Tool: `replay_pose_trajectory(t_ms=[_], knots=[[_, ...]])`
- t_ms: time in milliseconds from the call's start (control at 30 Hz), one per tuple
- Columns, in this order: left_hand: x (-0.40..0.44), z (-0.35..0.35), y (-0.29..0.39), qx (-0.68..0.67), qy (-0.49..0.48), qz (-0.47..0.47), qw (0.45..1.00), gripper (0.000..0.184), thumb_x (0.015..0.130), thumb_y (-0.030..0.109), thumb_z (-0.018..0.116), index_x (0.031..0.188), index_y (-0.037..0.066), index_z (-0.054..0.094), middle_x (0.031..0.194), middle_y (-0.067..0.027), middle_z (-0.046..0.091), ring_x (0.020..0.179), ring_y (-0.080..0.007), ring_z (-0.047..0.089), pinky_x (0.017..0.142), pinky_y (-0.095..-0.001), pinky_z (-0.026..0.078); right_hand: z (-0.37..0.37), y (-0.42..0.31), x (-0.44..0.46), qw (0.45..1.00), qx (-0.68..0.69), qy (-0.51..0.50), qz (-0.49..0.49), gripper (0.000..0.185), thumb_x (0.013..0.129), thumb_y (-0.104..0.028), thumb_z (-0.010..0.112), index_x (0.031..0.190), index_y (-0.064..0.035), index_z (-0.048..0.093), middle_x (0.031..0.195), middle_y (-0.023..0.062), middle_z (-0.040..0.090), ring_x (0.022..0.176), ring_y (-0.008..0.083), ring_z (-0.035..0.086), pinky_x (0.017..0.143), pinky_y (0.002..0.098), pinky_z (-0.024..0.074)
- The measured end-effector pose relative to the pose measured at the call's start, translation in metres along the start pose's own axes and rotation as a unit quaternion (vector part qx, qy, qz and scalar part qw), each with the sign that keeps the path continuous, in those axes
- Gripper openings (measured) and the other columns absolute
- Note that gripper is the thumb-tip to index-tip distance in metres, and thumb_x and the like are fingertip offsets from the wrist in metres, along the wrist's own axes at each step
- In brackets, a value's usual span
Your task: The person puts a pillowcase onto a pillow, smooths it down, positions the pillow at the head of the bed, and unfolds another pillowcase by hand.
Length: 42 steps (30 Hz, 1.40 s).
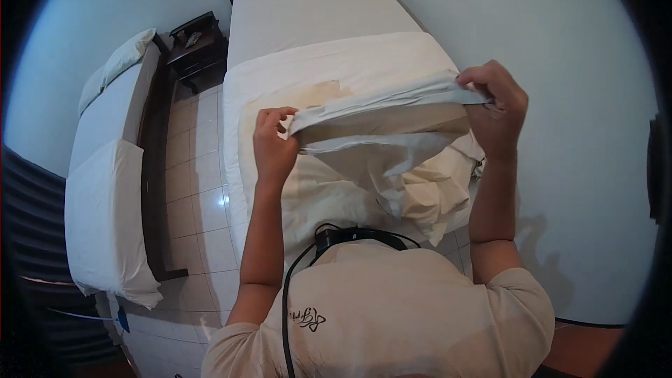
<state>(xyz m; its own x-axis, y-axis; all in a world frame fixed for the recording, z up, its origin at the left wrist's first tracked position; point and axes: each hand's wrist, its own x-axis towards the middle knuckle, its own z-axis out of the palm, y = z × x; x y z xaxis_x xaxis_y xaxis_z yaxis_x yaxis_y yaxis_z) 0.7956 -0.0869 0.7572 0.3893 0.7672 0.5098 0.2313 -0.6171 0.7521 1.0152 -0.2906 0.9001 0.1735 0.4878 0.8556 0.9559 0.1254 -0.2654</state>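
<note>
The thin, white, soft cloth (381,103) is held raised above the near part of the rectangular, white-sheeted bed (315,17), its edges parted into a long, flattened loop. The left hand (275,143) is pinched on the loop's left end; the right hand (498,108) grips the right end. Caution: both grips take only a narrow margin, so a slip would probably collapse the opening; unequal tension could skew it. The crumpled cream fabric (434,192) below, stiffly creased, could snag the hanging folds; whether the two join cannot be determined. Outward left: a dark, boxy wooden nightstand (199,49).
</note>
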Motion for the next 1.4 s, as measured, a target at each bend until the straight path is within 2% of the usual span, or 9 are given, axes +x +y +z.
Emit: replay_pose_trajectory(t_ms=[167, 333, 500, 800, 1000, 1100, 1167, 1300, 1400], knots=[[0.015, -0.031, 0.023, 0.003, 0.060, 0.025, 0.998, 0.020, 0.072, -0.006, 0.065, 0.089, 0.005, 0.065, 0.090, -0.0061, 0.058, 0.073, -0.0177, 0.053, 0.064, -0.0298, 0.045, -0.011, 0.005, 0.005, 0.993, -0.015, 0.106, -0.039, 0.024, 0.061, 0.013, 0.066, 0.077, -0.0045, 0.061, 0.066, 0.0005, 0.049, 0.057, 0.0089, 0.040, 0.051, 0.0218, 0.0330], [0.018, -0.040, 0.015, 0.029, 0.127, 0.066, 0.989, 0.028, 0.075, -0.006, 0.063, 0.100, 0.006, 0.060, 0.098, -0.0069, 0.057, 0.082, -0.0187, 0.056, 0.066, -0.0290, 0.046, -0.008, 0.004, 0.005, 0.983, 0.008, 0.176, -0.046, 0.021, 0.067, 0.012, 0.065, 0.080, -0.0041, 0.060, 0.070, -0.0001, 0.052, 0.061, 0.0073, 0.042, 0.054, 0.0207, 0.0353], [-0.002, -0.015, -0.010, -0.096, -0.004, -0.065, 0.993, 0.027, 0.080, -0.003, 0.060, 0.106, 0.003, 0.059, 0.109, -0.0102, 0.060, 0.092, -0.0194, 0.063, 0.073, -0.0301, 0.053, 0.003, 0.013, 0.009, 0.971, 0.092, 0.207, 0.076, 0.013, 0.081, 0.008, 0.058, 0.088, -0.0020, 0.060, 0.080, -0.0016, 0.058, 0.073, 0.0052, 0.052, 0.068, 0.0174, 0.0419], [-0.052, 0.012, -0.043, -0.134, -0.143, -0.182, 0.963, 0.016, 0.087, 0.007, 0.060, 0.101, 0.000, 0.062, 0.087, -0.0070, 0.066, 0.073, -0.0106, 0.061, 0.065, -0.0254, 0.050, -0.016, 0.027, 0.003, 0.890, 0.226, 0.327, 0.222, 0.011, 0.091, -0.008, 0.049, 0.088, -0.0019, 0.058, 0.080, 0.0005, 0.057, 0.073, 0.0081, 0.052, 0.068, 0.0214, 0.0433], [-0.061, 0.038, -0.034, -0.212, -0.289, -0.164, 0.919, 0.027, 0.090, 0.014, 0.061, 0.112, 0.001, 0.057, 0.095, -0.0069, 0.065, 0.082, -0.0120, 0.060, 0.075, -0.0274, 0.050, 0.016, 0.023, -0.016, 0.851, 0.408, 0.211, 0.254, 0.012, 0.091, -0.007, 0.048, 0.097, -0.0028, 0.058, 0.084, 0.0012, 0.057, 0.076, 0.0090, 0.054, 0.070, 0.0230, 0.0455], [-0.067, 0.057, -0.018, -0.362, -0.347, -0.236, 0.833, 0.035, 0.094, 0.026, 0.058, 0.121, 0.005, 0.056, 0.106, -0.0061, 0.063, 0.094, -0.0145, 0.061, 0.083, -0.0288, 0.049, 0.047, 0.006, -0.031, 0.803, 0.481, 0.060, 0.347, 0.015, 0.089, -0.005, 0.048, 0.100, -0.0024, 0.057, 0.090, 0.0014, 0.057, 0.083, 0.0083, 0.054, 0.075, 0.0224, 0.0448], [-0.067, 0.066, -0.007, -0.491, -0.371, -0.474, 0.629, 0.044, 0.095, 0.034, 0.054, 0.129, 0.006, 0.051, 0.116, -0.0080, 0.062, 0.099, -0.0186, 0.062, 0.088, -0.0326, 0.050, 0.059, -0.016, -0.039, 0.785, 0.521, -0.061, 0.330, 0.017, 0.088, -0.005, 0.047, 0.103, -0.0021, 0.055, 0.092, 0.0013, 0.057, 0.087, 0.0074, 0.053, 0.076, 0.0218, 0.0441], [-0.067, 0.073, -0.001, -0.635, -0.305, -0.463, 0.538, 0.043, 0.093, 0.018, 0.052, 0.132, 0.000, 0.045, 0.109, -0.0089, 0.063, 0.095, -0.0194, 0.063, 0.085, -0.0350, 0.052, 0.066, -0.043, -0.056, 0.712, 0.596, -0.178, 0.326, 0.018, 0.088, -0.003, 0.047, 0.105, -0.0015, 0.053, 0.093, 0.0013, 0.057, 0.087, 0.0065, 0.053, 0.077, 0.0208, 0.0432], [-0.058, 0.058, -0.016, -0.609, -0.273, -0.413, 0.619, 0.041, 0.087, 0.007, 0.054, 0.127, 0.000, 0.047, 0.107, -0.0107, 0.063, 0.095, -0.0213, 0.064, 0.085, -0.0369, 0.052, 0.062, -0.040, -0.074, 0.725, 0.566, -0.239, 0.313, 0.016, 0.087, -0.004, 0.050, 0.102, -0.0006, 0.053, 0.092, 0.0013, 0.057, 0.083, 0.0068, 0.054, 0.075, 0.0209, 0.0435]])
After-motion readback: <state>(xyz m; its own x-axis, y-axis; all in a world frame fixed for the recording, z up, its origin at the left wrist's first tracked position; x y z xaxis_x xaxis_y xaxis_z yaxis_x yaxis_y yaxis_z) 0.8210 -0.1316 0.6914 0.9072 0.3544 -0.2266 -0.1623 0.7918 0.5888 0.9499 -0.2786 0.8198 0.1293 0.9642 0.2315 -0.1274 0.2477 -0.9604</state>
